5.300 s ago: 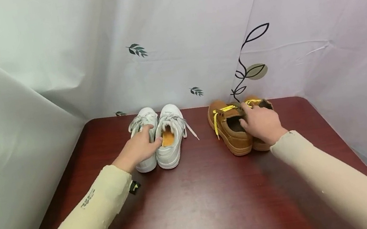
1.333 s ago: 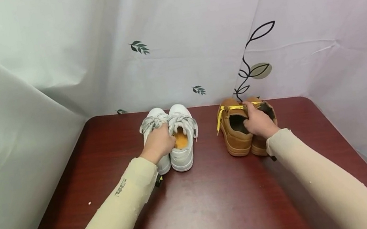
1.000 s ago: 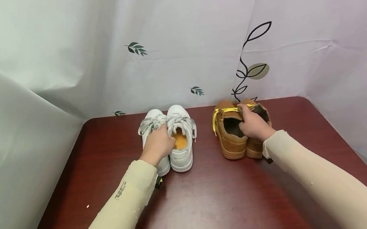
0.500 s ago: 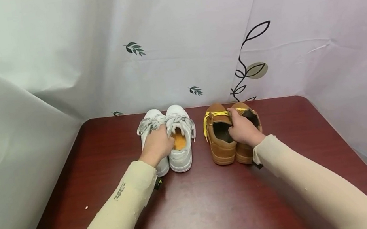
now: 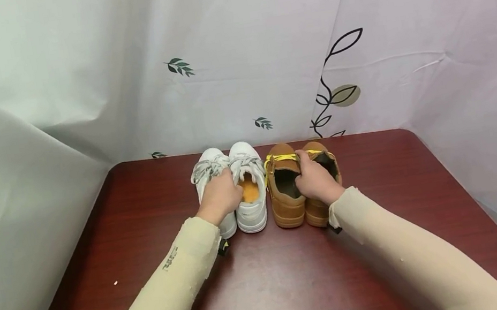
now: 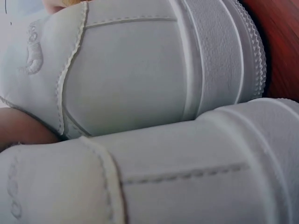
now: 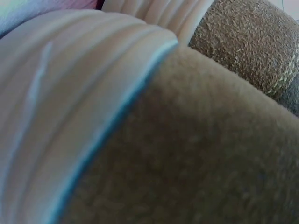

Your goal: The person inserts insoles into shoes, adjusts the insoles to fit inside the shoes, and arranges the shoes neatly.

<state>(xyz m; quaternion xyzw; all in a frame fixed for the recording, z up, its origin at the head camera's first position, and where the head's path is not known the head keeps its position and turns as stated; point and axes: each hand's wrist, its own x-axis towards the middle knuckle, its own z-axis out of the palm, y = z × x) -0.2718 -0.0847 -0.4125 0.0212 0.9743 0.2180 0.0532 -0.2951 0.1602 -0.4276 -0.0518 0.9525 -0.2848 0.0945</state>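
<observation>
My left hand (image 5: 221,194) grips a pair of white sneakers by their adjoining inner sides, thumb inside the right sneaker (image 5: 252,214), which has an orange insole. It covers much of the left sneaker (image 5: 209,155). Both white heels (image 6: 126,70) fill the left wrist view. My right hand (image 5: 317,179) holds two brown suede shoes with yellow laces the same way, its thumb in the left brown shoe (image 5: 288,209). The right brown shoe (image 5: 318,214) is partly hidden behind that hand. Brown suede (image 7: 224,149) and a tan sole fill the right wrist view. The pairs stand side by side, toes away.
The shoes stand near the back edge of a dark red wooden table (image 5: 268,282). White sheeting (image 5: 219,94) with leaf prints hangs behind it and on both sides. A tiny white speck (image 5: 115,283) lies on the table at left.
Over the last second my right hand has brought the brown shoes leftward, right up beside the white pair. Earlier, my left hand closed on the white sneakers and shifted them right.
</observation>
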